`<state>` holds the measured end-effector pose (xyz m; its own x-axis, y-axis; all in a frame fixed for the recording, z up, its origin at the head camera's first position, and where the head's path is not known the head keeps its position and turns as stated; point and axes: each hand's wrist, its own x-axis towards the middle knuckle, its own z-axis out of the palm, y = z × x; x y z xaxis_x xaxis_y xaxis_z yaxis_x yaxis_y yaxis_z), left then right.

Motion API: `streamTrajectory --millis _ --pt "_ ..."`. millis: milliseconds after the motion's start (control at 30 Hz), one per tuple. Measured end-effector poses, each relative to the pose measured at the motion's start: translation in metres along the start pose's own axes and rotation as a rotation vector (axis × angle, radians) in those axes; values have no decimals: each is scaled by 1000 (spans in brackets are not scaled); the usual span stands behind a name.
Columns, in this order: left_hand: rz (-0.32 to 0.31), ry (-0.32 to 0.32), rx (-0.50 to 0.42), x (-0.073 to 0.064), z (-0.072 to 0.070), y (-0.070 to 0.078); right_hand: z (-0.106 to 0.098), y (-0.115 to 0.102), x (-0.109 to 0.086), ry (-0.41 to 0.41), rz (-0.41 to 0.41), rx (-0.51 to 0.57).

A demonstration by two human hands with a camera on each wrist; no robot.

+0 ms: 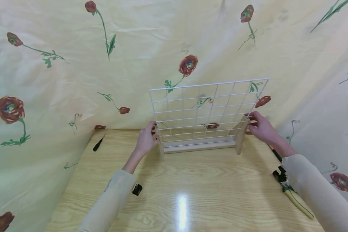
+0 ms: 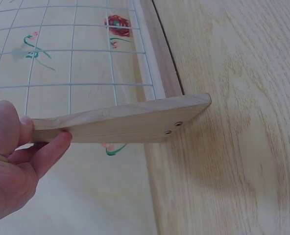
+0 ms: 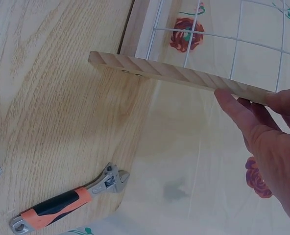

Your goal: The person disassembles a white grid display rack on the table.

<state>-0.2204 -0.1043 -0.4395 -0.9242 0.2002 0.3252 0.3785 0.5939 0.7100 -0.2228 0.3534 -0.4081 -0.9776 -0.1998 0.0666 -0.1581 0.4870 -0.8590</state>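
A white wire grid panel (image 1: 204,111) stands in a wooden frame, leaning back toward the flowered cloth. The frame has a bottom rail (image 1: 200,147) and two side boards. My left hand (image 1: 146,138) grips the upper end of the left side board (image 2: 120,122), thumb on one face and fingers on the other. Two screw heads (image 2: 178,124) show low on that board. On the other side my right hand (image 1: 261,127) pinches the top of the right side board (image 3: 179,76) between thumb and fingers.
A black screwdriver (image 1: 98,144) lies at the table's left. Near my left sleeve is a small black object (image 1: 137,189). To the right lie an adjustable wrench (image 3: 69,200) and yellow-handled pliers (image 1: 297,203). Flowered cloth (image 1: 61,80) hangs behind and at the sides.
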Motion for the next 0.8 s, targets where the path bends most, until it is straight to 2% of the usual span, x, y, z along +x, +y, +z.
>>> streamTrajectory --millis 300,600,800 --pt "-14 -18 5 -1 -1 2 0 -1 1 -34 -6 7" --pt "-42 -36 10 -3 -2 2 1 -1 4 -68 27 0" --pt "-16 -22 15 -5 -3 3 1 -2 3 -78 45 -11"
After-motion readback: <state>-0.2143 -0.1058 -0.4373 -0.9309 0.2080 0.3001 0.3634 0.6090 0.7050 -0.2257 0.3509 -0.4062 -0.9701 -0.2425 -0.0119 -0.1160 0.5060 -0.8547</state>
